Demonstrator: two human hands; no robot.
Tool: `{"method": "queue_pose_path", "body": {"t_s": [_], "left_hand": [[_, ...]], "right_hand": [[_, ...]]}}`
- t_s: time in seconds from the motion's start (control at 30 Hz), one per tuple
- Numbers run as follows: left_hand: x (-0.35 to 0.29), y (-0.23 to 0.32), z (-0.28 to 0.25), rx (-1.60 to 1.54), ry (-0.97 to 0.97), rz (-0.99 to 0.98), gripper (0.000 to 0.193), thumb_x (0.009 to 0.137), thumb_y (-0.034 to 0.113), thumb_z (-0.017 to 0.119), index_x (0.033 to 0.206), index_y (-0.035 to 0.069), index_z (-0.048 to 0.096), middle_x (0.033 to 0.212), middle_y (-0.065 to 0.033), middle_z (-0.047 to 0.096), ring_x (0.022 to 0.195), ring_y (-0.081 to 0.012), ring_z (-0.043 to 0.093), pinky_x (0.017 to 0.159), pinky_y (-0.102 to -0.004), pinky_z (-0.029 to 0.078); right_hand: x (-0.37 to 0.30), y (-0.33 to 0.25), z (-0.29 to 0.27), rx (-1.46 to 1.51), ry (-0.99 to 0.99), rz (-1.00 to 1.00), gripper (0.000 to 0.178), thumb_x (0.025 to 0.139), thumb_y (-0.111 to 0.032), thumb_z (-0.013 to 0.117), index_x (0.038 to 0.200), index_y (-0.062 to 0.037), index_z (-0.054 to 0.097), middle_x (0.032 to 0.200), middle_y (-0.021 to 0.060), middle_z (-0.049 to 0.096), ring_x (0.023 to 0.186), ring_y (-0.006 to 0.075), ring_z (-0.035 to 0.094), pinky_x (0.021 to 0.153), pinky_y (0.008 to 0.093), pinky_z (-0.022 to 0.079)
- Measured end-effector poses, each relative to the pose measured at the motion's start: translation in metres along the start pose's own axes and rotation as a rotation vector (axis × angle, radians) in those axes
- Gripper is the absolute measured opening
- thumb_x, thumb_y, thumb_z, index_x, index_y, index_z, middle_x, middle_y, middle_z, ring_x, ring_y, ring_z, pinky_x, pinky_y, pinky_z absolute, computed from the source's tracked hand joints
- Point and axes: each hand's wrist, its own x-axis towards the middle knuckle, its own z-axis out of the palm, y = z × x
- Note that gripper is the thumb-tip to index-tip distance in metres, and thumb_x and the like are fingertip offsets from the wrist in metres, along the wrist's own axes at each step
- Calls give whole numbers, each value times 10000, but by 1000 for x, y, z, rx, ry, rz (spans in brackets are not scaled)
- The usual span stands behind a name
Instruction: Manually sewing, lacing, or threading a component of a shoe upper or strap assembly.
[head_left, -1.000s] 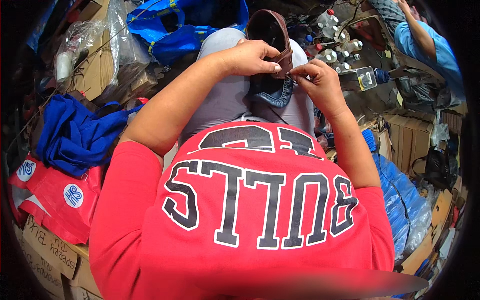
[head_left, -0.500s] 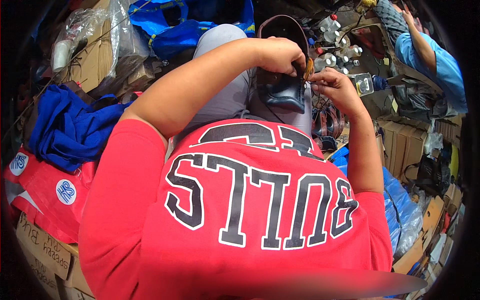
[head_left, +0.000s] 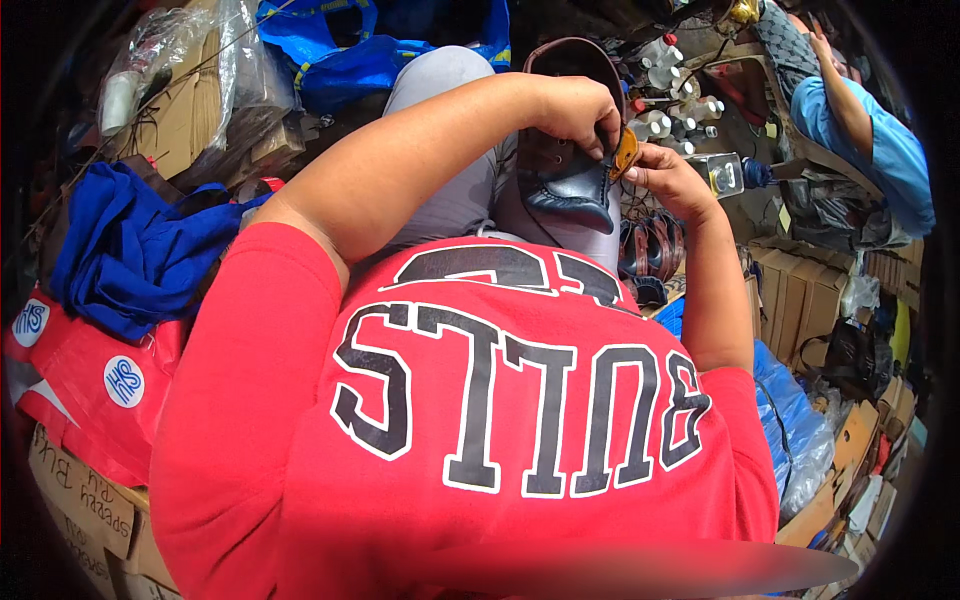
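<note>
A dark leather shoe (head_left: 570, 194) rests on my grey-trousered lap, its toe toward me and its brown-lined opening at the far end. My left hand (head_left: 578, 112) is closed over the shoe's upper, thumb and fingertips pressing near its right edge. Against that edge sits a small orange-yellow flat piece (head_left: 625, 153), whose exact kind I cannot make out. My right hand (head_left: 672, 182), just right of the shoe, pinches the near end of this piece between thumb and fingers.
Several bottles (head_left: 665, 65) stand beyond the shoe, with a clear squarish bottle (head_left: 722, 174) by my right hand. Brown shoes (head_left: 655, 245) lie to the right. Blue cloth (head_left: 130, 250) is at left, a blue bag (head_left: 385, 60) ahead. Another person's blue sleeve (head_left: 830, 115) shows at far right.
My right hand has shifted slightly down, and the orange-yellow piece now shows broader and tilted outward. The shoe has moved slightly toward me. My left hand keeps its grip.
</note>
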Motion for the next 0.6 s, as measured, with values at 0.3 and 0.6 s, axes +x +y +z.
{"method": "queue_pose_path", "body": {"t_s": [0.3, 0.6], "left_hand": [[-6, 0, 1, 5, 51, 12, 285, 710, 98, 722, 994, 105, 701, 871, -84, 696, 784, -201, 651, 743, -302, 488], [-33, -15, -2, 106, 152, -56, 282, 628, 114, 715, 910, 115, 712, 792, -71, 694, 742, -248, 653, 686, -331, 497]], "right_hand": [[11, 9, -4, 202, -118, 20, 196, 803, -132, 680, 969, -31, 655, 942, 8, 633, 909, 113, 546, 881, 268, 387], [16, -38, 64, -258, 236, -69, 113, 776, -91, 718, 821, -3, 663, 747, 18, 661, 684, 54, 568, 636, 216, 465]]}}
